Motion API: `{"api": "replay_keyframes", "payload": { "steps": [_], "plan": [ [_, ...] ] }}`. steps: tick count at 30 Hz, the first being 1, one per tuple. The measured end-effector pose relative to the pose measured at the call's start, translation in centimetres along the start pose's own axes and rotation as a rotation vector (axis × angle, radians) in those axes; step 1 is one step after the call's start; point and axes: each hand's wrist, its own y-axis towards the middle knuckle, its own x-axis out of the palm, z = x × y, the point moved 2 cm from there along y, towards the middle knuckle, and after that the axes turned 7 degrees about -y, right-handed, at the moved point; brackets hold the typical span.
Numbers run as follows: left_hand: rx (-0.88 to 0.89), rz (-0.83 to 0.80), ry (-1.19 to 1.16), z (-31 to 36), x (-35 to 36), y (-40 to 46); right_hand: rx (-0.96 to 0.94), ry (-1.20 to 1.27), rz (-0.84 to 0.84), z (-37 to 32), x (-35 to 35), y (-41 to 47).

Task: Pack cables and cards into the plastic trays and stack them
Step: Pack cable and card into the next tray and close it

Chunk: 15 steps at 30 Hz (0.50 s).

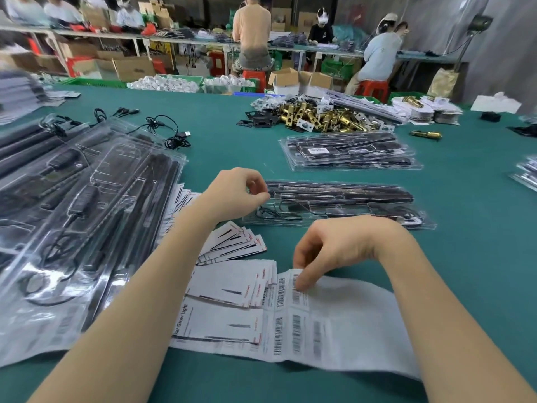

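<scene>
Evidently the card step is in hand: the right hand point(328, 251) bends down over the white printed cards with barcodes point(232, 289) spread at six o'clock on the green-covered bench point(232, 135), and its fingers point(300, 282) pinch the raised corner of one barcoded card, seemingly peeling it from the sheet. The left hand point(235, 190) reaches toward twelve o'clock, its fingers curled at the near end of the clear plastic tray point(343, 205) lying crosswise just beyond; whether they grip the tray's edge or the thin black cable point(276, 212) coiled there, I cannot tell.

That tray holds long dark bars in its upper channels, the cable at its left end, and a small black part toward the right end. No card is visible in it, so the next move probably calls for lifting the pinched card free without dragging its neighbours, then seating it in the tray.

At one o'clock, a stack of filled clear trays point(348, 154) stands well apart, likely where this one goes. At nine o'clock lies a large overlapping heap of clear trays with dark bars and cables point(81, 205). Loose black cables point(171, 135) lie at eleven o'clock.
</scene>
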Motion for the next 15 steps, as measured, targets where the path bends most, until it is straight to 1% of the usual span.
{"api": "replay_keyframes", "payload": {
  "steps": [2, 4, 5, 7, 9, 11, 13, 15],
  "plan": [
    [0.038, -0.036, -0.036, 0.9, 0.3, -0.1, -0.015, 0.076, 0.089, 0.5, -0.2, 0.2],
    [0.065, -0.125, -0.085, 2.0, 0.5, -0.4, 0.006, 0.137, 0.229, 1.2, -0.5, 0.2],
    [0.068, -0.203, -0.123, 2.5, 0.6, -0.5, 0.026, 0.133, 0.301, 1.5, -0.8, 0.3],
    [0.05, -0.408, -0.213, 3.4, 0.9, -1.1, 0.044, 0.119, 0.43, 1.9, -1.1, 0.3],
    [-0.006, -0.574, -0.276, 3.7, 1.4, -1.6, 0.025, 0.142, 0.507, 2.1, -1.0, 0.4],
    [-0.039, -0.626, -0.273, 3.7, 1.9, -1.8, 0.004, 0.21, 0.572, 2.1, -0.7, 0.4],
    [-0.023, -0.621, -0.267, 3.7, 2.1, -1.8, 0.009, 0.242, 0.682, 2.1, -0.3, 0.2],
    [-0.021, -0.621, -0.272, 3.6, 2.1, -1.7, 0.069, 0.156, 0.806, 2.0, 0.3, 0.1]
  ]
}}
